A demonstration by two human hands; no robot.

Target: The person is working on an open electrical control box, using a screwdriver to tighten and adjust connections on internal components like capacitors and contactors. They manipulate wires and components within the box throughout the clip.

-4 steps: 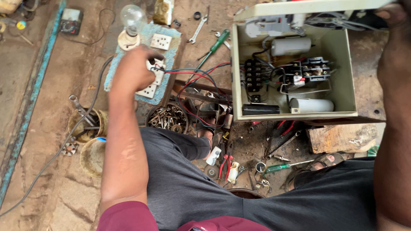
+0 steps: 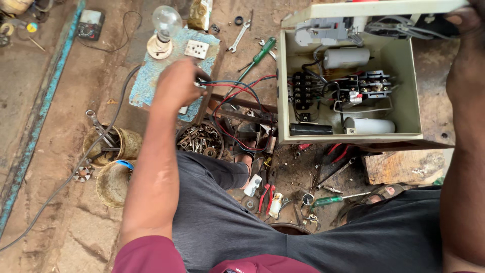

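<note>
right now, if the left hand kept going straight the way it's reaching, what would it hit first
Probably the white socket on the blue board, just beyond the left hand; the bulb sits slightly left of that line. Depth is uncertain.

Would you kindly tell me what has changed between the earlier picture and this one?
Very little. The left hand stays on the blue socket board, pinching the red and black wires at the same spot. The right hand remains on the open control box lid. Bulb, screwdrivers and spanners have not moved.

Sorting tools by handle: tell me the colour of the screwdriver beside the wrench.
Green, seen in the head view: screwdriver, right of the wrench.
</note>
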